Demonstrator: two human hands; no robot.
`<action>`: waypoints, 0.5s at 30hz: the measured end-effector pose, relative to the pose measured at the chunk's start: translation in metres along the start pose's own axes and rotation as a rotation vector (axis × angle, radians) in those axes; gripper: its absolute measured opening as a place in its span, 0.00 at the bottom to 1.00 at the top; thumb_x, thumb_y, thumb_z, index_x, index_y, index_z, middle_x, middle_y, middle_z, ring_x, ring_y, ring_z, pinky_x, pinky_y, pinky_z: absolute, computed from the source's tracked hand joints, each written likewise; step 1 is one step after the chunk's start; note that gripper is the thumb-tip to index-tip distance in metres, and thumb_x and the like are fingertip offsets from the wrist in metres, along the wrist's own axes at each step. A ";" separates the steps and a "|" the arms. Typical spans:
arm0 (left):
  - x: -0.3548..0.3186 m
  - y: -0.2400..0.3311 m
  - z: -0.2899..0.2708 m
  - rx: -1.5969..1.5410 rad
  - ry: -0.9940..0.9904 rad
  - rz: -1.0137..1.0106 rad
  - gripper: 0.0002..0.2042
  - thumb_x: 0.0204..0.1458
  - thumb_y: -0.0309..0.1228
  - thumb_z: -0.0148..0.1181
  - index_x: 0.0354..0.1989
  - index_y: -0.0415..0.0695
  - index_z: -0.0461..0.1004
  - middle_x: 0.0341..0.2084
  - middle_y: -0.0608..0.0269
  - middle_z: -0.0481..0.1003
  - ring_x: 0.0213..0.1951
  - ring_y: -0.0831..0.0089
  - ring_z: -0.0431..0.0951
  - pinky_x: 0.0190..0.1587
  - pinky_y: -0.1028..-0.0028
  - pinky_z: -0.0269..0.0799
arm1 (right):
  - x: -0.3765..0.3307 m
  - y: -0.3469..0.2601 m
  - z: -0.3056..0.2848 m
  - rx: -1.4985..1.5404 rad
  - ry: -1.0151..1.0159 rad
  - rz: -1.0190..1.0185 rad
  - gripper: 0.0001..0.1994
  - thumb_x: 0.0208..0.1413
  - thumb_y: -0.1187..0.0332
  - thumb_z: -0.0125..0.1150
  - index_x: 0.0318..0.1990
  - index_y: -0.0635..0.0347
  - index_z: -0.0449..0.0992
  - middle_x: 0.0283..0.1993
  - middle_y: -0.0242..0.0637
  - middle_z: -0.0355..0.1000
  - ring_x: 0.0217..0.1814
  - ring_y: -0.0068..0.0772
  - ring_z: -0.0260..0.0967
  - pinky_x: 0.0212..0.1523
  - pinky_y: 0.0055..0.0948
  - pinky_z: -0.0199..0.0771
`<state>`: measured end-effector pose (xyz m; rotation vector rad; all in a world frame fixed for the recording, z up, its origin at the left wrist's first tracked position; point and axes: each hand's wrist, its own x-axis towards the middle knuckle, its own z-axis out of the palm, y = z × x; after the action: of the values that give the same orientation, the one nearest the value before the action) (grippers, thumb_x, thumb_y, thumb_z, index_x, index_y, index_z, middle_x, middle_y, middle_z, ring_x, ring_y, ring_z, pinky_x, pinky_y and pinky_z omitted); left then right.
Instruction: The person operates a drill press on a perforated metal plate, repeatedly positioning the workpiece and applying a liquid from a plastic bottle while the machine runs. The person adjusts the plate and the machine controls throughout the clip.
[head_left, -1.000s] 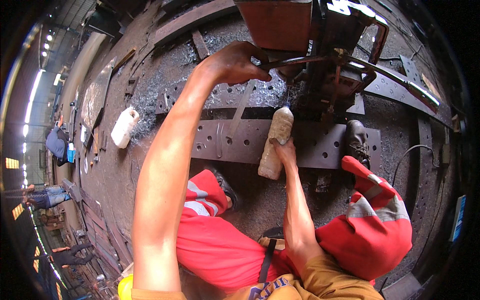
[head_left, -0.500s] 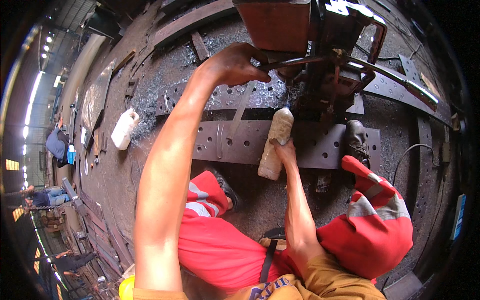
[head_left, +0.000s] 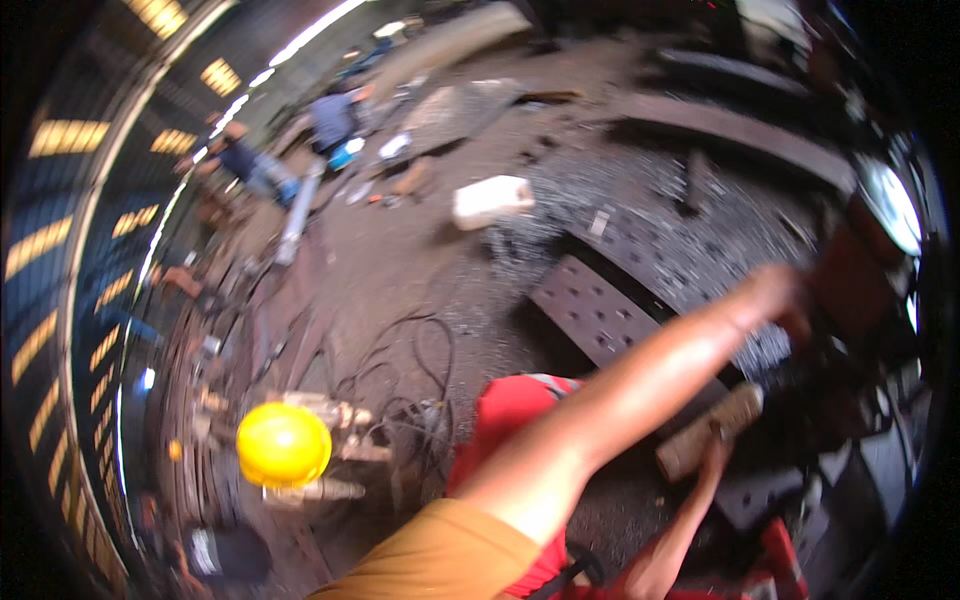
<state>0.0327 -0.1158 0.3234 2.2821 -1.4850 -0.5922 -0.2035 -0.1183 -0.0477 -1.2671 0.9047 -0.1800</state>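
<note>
My left arm reaches across to the right, and my left hand (head_left: 785,295) is up against the dark machine (head_left: 855,260) at the far right. Motion blur smears its fingers, so their grip does not show. Lower down, my right hand (head_left: 718,450) is closed round a plastic bottle (head_left: 690,440) with cloudy, brownish contents. The bottle lies tilted, its neck end toward the machine. Beside it runs a thick steel plate with rows of holes (head_left: 590,310), and metal shavings (head_left: 540,240) are scattered past the plate.
A white jug (head_left: 493,202) lies on the floor. Cables (head_left: 440,345) curl to the left, near a yellow hard hat (head_left: 284,445). Two people, one crouching (head_left: 335,120) and one in jeans (head_left: 260,170), are at the far left. Long steel beams (head_left: 740,125) lie at the back.
My view has swung left, shifting the machine and both hands to the right of the picture. The bottle stays in my right hand. The lever my left hand held no longer shows clearly.
</note>
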 end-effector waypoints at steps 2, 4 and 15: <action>0.004 -0.008 0.015 0.076 -0.028 0.059 0.31 0.40 0.51 0.73 0.52 0.48 0.78 0.41 0.56 0.82 0.43 0.65 0.82 0.47 0.65 0.78 | -0.016 -0.003 0.019 -0.154 0.056 -0.012 0.40 0.51 0.54 0.68 0.66 0.74 0.63 0.66 0.56 0.64 0.66 0.47 0.63 0.66 0.40 0.61; 0.016 -0.023 0.020 0.106 -0.046 0.103 0.30 0.40 0.52 0.73 0.50 0.46 0.78 0.42 0.57 0.82 0.43 0.66 0.82 0.46 0.66 0.78 | -0.006 0.006 0.020 -0.251 0.041 -0.098 0.41 0.51 0.53 0.67 0.66 0.74 0.64 0.67 0.56 0.64 0.66 0.48 0.62 0.66 0.40 0.61; -0.017 0.053 -0.003 0.236 0.056 -0.166 0.27 0.38 0.51 0.74 0.44 0.47 0.81 0.40 0.62 0.82 0.41 0.70 0.82 0.42 0.71 0.78 | 0.019 -0.005 -0.007 -0.144 0.068 -0.091 0.37 0.51 0.56 0.69 0.64 0.72 0.67 0.63 0.53 0.68 0.64 0.46 0.65 0.64 0.39 0.63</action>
<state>-0.0127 -0.1204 0.3548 2.5987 -1.4133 -0.4121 -0.1941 -0.1365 -0.0526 -1.4448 0.9320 -0.2344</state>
